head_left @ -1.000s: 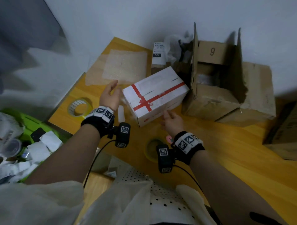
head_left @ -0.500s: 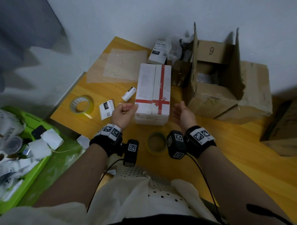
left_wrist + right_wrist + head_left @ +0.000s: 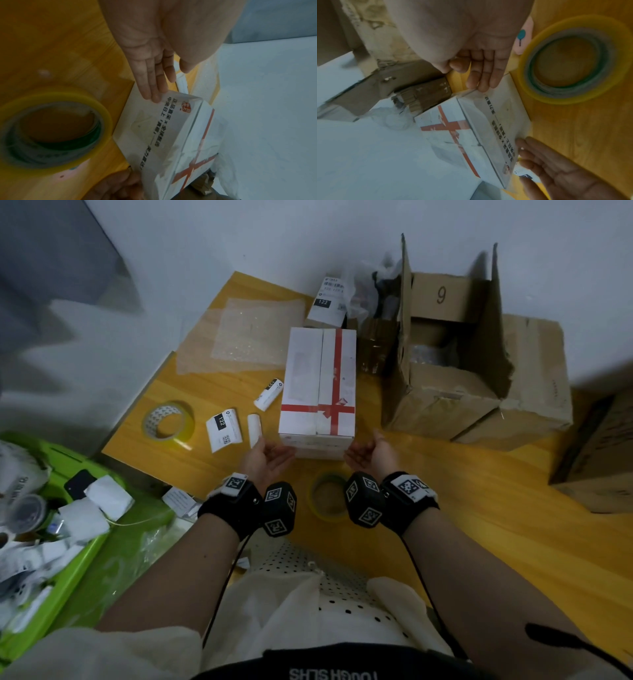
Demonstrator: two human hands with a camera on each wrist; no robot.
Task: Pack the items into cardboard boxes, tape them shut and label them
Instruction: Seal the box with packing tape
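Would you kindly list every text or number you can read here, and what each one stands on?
"9": inner flap of the open cardboard box.
"122": black patch on the label sheet.
"122": label on the small box.
Chinese print on the white box: too blurred to quote.
Mirrored shirt print: unreadable.

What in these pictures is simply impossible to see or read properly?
- Inside of the white cardboard box with red ribbon print: flaps closed, every view.
- Contents of the open brown cardboard box marked 9: head view, shadowed by its raised flaps.
- Small print on the white label marked 122: too small.
- Brown carton at the right: cut off by the frame edge.
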